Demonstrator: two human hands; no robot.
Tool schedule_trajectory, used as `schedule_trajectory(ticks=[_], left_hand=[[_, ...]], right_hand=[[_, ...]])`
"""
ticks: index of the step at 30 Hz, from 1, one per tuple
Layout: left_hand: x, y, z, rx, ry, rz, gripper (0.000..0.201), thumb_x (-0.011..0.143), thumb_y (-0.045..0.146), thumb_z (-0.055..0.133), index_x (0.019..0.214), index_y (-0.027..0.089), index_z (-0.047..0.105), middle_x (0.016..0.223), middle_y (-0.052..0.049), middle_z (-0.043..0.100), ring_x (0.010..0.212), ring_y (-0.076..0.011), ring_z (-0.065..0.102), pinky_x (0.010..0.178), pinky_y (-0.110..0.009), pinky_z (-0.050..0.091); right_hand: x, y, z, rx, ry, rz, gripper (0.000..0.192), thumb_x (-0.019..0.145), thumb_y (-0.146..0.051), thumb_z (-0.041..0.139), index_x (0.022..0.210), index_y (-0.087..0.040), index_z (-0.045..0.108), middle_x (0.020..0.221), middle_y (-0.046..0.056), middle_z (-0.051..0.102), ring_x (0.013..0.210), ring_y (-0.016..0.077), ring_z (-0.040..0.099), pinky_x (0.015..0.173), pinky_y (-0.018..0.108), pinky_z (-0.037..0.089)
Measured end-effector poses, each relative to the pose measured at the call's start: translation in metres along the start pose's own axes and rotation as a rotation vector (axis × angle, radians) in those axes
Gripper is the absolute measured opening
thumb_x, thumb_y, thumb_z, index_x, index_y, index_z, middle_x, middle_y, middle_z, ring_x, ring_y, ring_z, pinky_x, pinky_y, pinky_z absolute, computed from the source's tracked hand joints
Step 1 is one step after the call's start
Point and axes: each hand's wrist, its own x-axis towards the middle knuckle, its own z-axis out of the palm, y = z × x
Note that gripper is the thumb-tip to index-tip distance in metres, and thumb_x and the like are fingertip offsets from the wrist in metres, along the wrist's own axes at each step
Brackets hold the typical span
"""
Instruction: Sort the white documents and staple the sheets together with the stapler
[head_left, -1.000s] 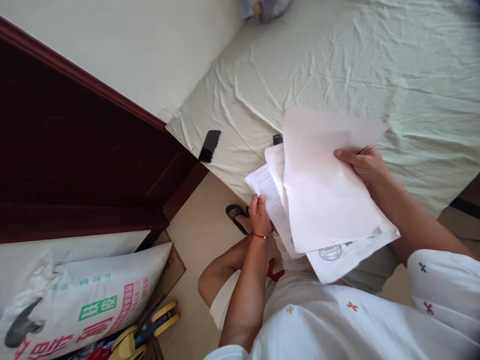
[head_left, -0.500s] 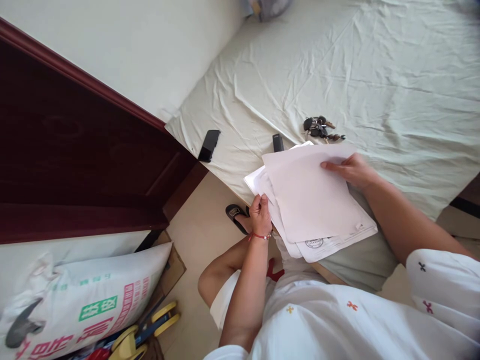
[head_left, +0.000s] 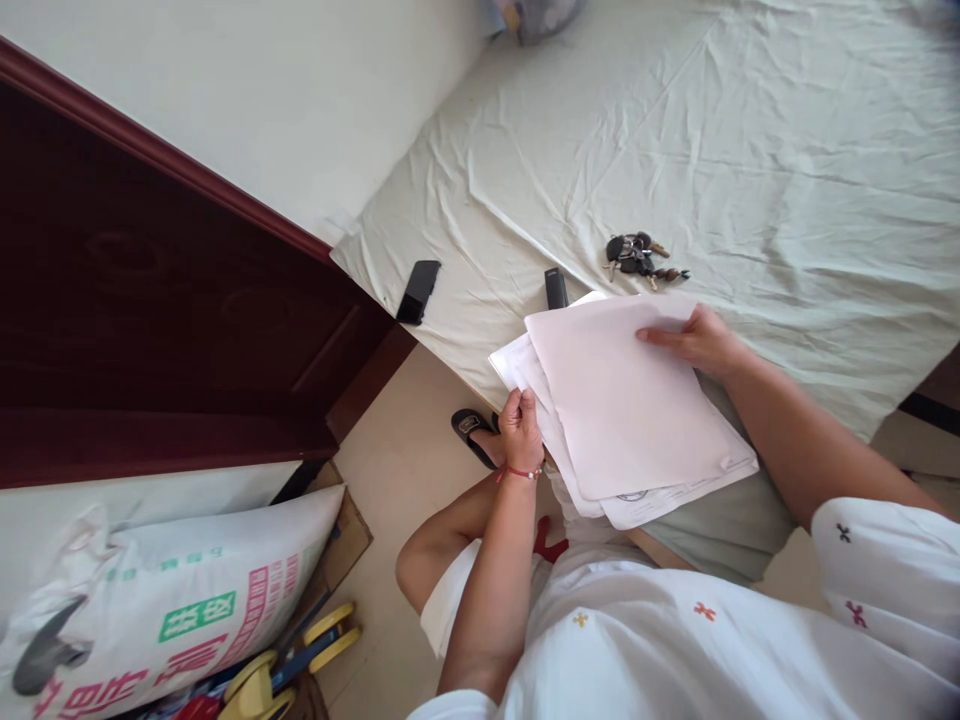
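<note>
Several loose sheets of paper (head_left: 630, 400) lie fanned over my lap and the bed's edge, a blank one on top. My left hand (head_left: 520, 430) is closed, thumb against fingers, on the left edge of the lower sheets. On the upper right, my right hand (head_left: 701, 340) grips the top sheet, thumb above and fingers hidden beneath it. A printed sheet with part of a round stamp (head_left: 634, 496) shows below the blank one. Just past the papers are a small black device (head_left: 556, 288) and a bunch of keys (head_left: 637, 257).
A black phone (head_left: 419, 291) rests near the left corner of the bed (head_left: 810, 180). To the left stand a dark red wooden panel (head_left: 150, 260) and a full white sack (head_left: 202, 600). A yellow-wheeled object (head_left: 300, 655) is on the floor beside a slippered foot (head_left: 478, 437).
The top sheet has shifted slightly down, covering more of the stamp. My right hand has moved slightly left with it; my left hand stays in place.
</note>
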Motion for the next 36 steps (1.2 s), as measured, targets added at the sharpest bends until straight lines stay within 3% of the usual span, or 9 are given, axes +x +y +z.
schedule_trajectory(ticks=[5, 10, 13, 18, 24, 32, 36], left_hand=[[0.000, 0.004, -0.001, -0.112, -0.032, -0.050, 0.038, 0.085, 0.052, 0.073, 0.104, 0.020, 0.081, 0.114, -0.009, 0.079, 0.117, -0.0265, 0.071, 0.110, -0.040, 0.052], [0.000, 0.004, -0.002, -0.079, -0.110, -0.022, 0.037, 0.083, 0.037, 0.075, 0.118, 0.024, 0.076, 0.131, -0.009, 0.076, 0.129, -0.0286, 0.068, 0.116, -0.042, 0.050], [-0.001, 0.005, 0.000, -0.105, -0.097, -0.018, 0.057, 0.082, 0.042, 0.081, 0.134, 0.024, 0.065, 0.135, -0.012, 0.073, 0.128, -0.0271, 0.069, 0.115, -0.041, 0.051], [-0.003, 0.010, 0.004, -0.104, -0.082, -0.064, 0.106, 0.077, 0.055, 0.088, 0.161, 0.025, 0.032, 0.130, -0.017, 0.073, 0.118, -0.0268, 0.074, 0.107, -0.041, 0.056], [-0.004, 0.010, 0.001, -0.107, -0.104, -0.099, 0.120, 0.076, 0.057, 0.090, 0.168, 0.030, 0.018, 0.136, -0.016, 0.072, 0.122, -0.0256, 0.073, 0.108, -0.039, 0.055], [-0.001, 0.006, 0.000, -0.074, -0.081, -0.096, 0.115, 0.074, 0.062, 0.089, 0.165, 0.026, 0.027, 0.128, -0.016, 0.074, 0.114, -0.0258, 0.075, 0.102, -0.038, 0.058], [-0.001, 0.002, 0.001, -0.090, -0.077, -0.090, 0.104, 0.075, 0.058, 0.089, 0.159, 0.024, 0.038, 0.126, -0.015, 0.075, 0.112, -0.0252, 0.074, 0.100, -0.037, 0.058]], right_hand=[[0.000, 0.004, -0.004, 0.041, 0.073, -0.075, 0.039, 0.061, -0.040, 0.102, 0.088, -0.027, 0.078, 0.090, 0.001, 0.079, 0.079, 0.0218, 0.071, 0.073, 0.037, 0.065], [-0.001, -0.003, 0.000, 0.252, 0.173, -0.113, 0.035, 0.066, -0.033, 0.097, 0.095, -0.027, 0.079, 0.106, 0.003, 0.082, 0.099, 0.0242, 0.073, 0.091, 0.037, 0.063], [0.000, -0.009, 0.002, 0.351, 0.181, -0.099, 0.038, 0.061, -0.027, 0.096, 0.095, -0.025, 0.078, 0.106, 0.005, 0.082, 0.104, 0.0271, 0.074, 0.094, 0.039, 0.062], [0.000, -0.018, 0.003, 0.455, 0.217, -0.071, 0.042, 0.055, -0.018, 0.092, 0.090, -0.026, 0.071, 0.104, 0.004, 0.082, 0.108, 0.0293, 0.075, 0.095, 0.040, 0.061], [-0.001, -0.025, 0.002, 0.475, 0.260, -0.129, 0.042, 0.058, -0.019, 0.086, 0.095, -0.030, 0.069, 0.109, -0.001, 0.081, 0.113, 0.0275, 0.073, 0.095, 0.041, 0.061], [-0.001, -0.024, 0.005, 0.518, 0.282, -0.116, 0.048, 0.053, -0.016, 0.092, 0.095, -0.028, 0.072, 0.106, 0.000, 0.082, 0.107, 0.0273, 0.075, 0.094, 0.040, 0.063], [0.000, -0.013, 0.004, 0.412, 0.190, -0.044, 0.043, 0.054, -0.020, 0.096, 0.093, -0.024, 0.078, 0.104, 0.004, 0.083, 0.097, 0.0264, 0.075, 0.091, 0.039, 0.064]])
